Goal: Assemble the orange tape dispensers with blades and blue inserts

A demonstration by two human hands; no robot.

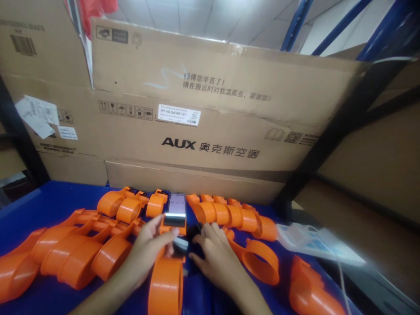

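Observation:
My left hand (149, 249) is closed on the upper part of an orange tape dispenser (166, 282) that lies on the blue table (42, 205) right in front of me. My right hand (215, 253) rests beside it, fingers curled on a small black part (193, 231) at the dispenser's head. A phone (176, 209) with a lit screen leans just behind both hands.
Rows of orange tape dispensers lie left (75, 249) and behind right (229, 214), with more at the right (259, 258) and lower right (308, 288). A clear plastic bag (315, 243) sits right. Cardboard boxes (210, 131) wall the back; a black shelf post (334, 127) slants right.

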